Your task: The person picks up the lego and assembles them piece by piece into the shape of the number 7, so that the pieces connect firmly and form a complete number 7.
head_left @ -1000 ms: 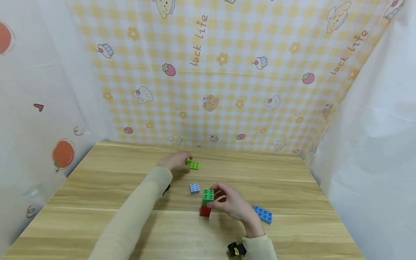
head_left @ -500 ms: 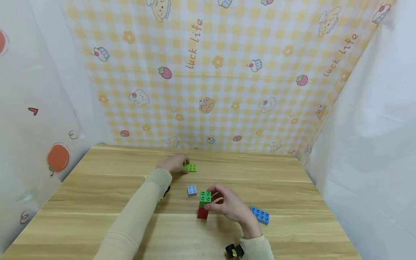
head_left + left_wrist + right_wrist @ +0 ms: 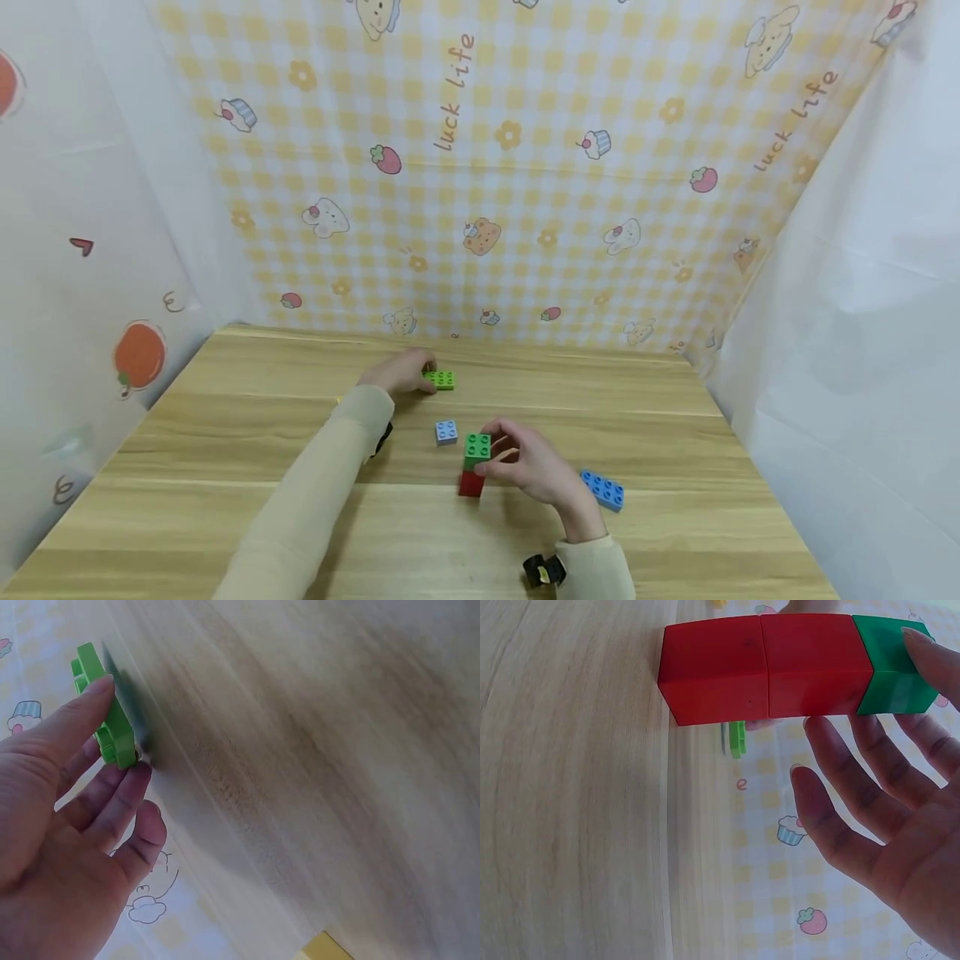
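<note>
**Left hand and right hand each pinch a toy brick**

The left holds the lime-green studded brick near the table's back edge; fingers hide one end, and whether it touches the wood is unclear. The right pinches the green brick topping two upright-stacked red bricks. A yellow block is cut off in the left wrist view.

Left sleeved arm stretched well forward; left hand near far edge of table, thumb and fingertips pinching, little finger apart. Right wrist bare; right hand farther from that edge, thumb opposing fingers in pinch.
</note>
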{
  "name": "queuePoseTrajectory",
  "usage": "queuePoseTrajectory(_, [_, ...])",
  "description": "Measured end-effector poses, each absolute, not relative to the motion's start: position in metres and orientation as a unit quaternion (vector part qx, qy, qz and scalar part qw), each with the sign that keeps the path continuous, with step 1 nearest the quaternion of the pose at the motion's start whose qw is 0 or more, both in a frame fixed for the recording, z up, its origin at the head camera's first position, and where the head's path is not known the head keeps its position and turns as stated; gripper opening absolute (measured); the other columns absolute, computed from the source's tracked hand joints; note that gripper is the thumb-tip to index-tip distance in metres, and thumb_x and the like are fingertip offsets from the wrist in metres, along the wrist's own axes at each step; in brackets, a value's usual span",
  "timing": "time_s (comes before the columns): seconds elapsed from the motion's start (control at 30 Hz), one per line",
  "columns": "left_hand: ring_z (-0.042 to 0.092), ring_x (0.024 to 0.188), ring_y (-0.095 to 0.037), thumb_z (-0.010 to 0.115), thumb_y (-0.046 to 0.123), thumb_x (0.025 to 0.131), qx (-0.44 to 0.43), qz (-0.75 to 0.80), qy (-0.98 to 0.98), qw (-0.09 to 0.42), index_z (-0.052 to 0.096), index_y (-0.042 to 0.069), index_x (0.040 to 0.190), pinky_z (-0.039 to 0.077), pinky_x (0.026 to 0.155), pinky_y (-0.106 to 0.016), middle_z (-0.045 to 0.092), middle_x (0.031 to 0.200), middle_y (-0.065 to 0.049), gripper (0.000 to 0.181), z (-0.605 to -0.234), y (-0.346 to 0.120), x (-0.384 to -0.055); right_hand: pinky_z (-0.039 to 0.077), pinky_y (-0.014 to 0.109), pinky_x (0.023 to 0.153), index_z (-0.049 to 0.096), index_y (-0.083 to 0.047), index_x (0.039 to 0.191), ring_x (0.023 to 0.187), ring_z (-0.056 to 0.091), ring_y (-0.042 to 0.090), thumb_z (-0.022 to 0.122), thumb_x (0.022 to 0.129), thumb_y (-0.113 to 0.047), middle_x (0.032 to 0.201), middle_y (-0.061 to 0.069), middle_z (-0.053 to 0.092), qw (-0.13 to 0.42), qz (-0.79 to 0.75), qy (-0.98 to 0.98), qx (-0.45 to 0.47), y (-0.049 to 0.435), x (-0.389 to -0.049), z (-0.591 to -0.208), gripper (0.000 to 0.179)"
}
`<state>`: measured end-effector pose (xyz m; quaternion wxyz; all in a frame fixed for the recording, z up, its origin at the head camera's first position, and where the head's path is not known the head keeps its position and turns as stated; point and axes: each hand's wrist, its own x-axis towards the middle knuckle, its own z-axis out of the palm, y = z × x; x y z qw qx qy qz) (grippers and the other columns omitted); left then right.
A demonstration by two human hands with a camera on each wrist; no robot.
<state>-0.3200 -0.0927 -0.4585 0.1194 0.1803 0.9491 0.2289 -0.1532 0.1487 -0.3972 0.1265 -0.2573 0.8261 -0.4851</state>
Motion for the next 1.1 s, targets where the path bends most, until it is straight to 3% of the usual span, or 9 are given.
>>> queuePoseTrajectory(0.3, [0.048, 0.077, -0.013, 0.069, 0.026, 0.076, 0.191, 0.256, 0.941, 0.112, 0.058, 0.017, 0.093, 0.04, 0.07, -0.03, 0.054, 0.086, 0.005, 0.022, -0.455, -0.095, -0.317, 0.044, 0.038, 0.075, 0.053, -0.009, 0.104, 0.09, 0.053, 0.024, 0.067, 0.077, -0.013, 0.096, 0.008, 0.057, 0.129, -0.494, 0.823, -0.25, 0.15, -0.152, -0.398, 0.03])
queuePoseTrajectory(0.53, [0.051, 0.082, -0.01, 0.065, 0.029, 0.079, 0.21, 0.28, 0.933, 0.089, 0.058, 0.02, 0.099, 0.042, 0.076, -0.032, 0.056, 0.091, 0.008, 0.024, -0.449, -0.099, -0.301, 0.045, 0.036, 0.074, 0.053, -0.01, 0.103, 0.089, 0.054, 0.023, 0.067, 0.077, -0.013, 0.095, 0.005, 0.057, 0.129, -0.494, 0.822, -0.254, 0.15, -0.15, -0.402, 0.029])
queuePoseTrajectory(0.8, [0.051, 0.077, -0.009, 0.064, 0.028, 0.08, 0.233, 0.302, 0.922, 0.061, 0.058, 0.021, 0.096, 0.042, 0.07, -0.03, 0.056, 0.084, 0.009, 0.019, -0.435, -0.103, -0.28, 0.045, 0.037, 0.073, 0.053, -0.009, 0.103, 0.089, 0.053, 0.024, 0.067, 0.077, -0.011, 0.094, 0.006, 0.057, 0.13, -0.498, 0.819, -0.254, 0.153, -0.15, -0.402, 0.03])
queuePoseTrajectory(1.1, [0.052, 0.08, -0.008, 0.065, 0.028, 0.079, 0.267, 0.318, 0.909, 0.028, 0.058, 0.018, 0.103, 0.043, 0.072, -0.028, 0.057, 0.089, 0.009, 0.027, -0.433, -0.098, -0.257, 0.045, 0.036, 0.074, 0.053, -0.009, 0.104, 0.089, 0.053, 0.023, 0.067, 0.078, -0.011, 0.094, 0.005, 0.057, 0.126, -0.494, 0.819, -0.262, 0.153, -0.153, -0.402, 0.03])
